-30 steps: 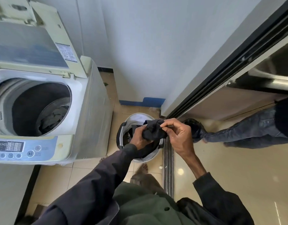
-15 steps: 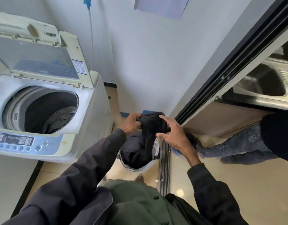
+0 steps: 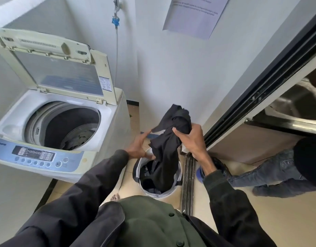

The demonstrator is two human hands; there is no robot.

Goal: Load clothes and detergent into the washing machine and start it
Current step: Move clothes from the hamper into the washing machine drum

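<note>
A white top-loading washing machine stands at the left with its lid raised, and dark clothes lie at the bottom of its drum. On the floor to its right sits a white laundry basket with dark clothes inside. My right hand grips a black garment lifted above the basket, its lower end still hanging in it. My left hand is spread open beside the garment, fingertips touching a corner of the cloth.
A sliding-door track runs along the floor right of the basket. Another person's jeans-clad leg stretches in from the right. A hose with a blue fitting hangs on the wall behind the machine. A steel sink shows at the right.
The black garment has risen further out of the basket in my right hand. My left hand has let go of it and opened.
</note>
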